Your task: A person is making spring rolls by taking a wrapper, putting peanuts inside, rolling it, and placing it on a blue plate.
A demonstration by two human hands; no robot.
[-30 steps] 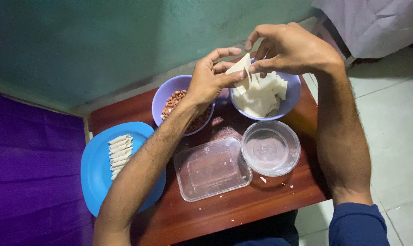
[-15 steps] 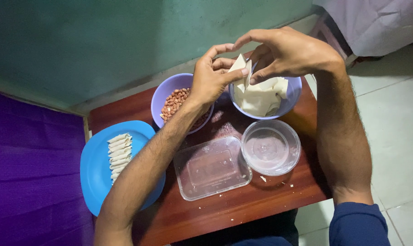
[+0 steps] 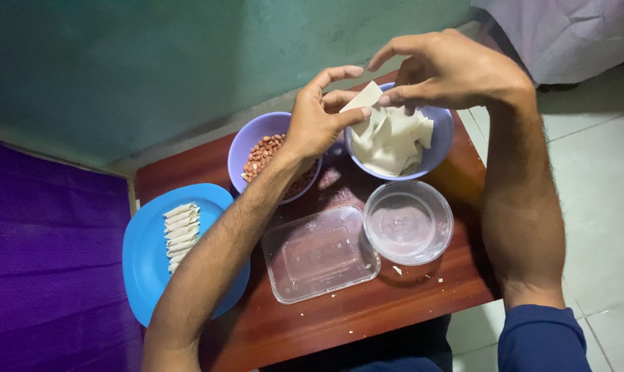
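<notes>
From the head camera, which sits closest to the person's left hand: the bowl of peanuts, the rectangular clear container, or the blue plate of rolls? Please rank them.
Measured from the left hand:
1. Bowl of peanuts, right beneath the wrist.
2. Rectangular clear container, table centre, nearer the person.
3. Blue plate, far left edge.

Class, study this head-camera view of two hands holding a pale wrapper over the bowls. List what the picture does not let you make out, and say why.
- Peanut bowl: its right side is hidden by the left hand.
- Wrapper: much of it is covered by the fingers of both hands; the right hand hides its far edge.
- Blue plate: its right rim lies under the left forearm.
- Rolls: too small to show any filling.
</notes>
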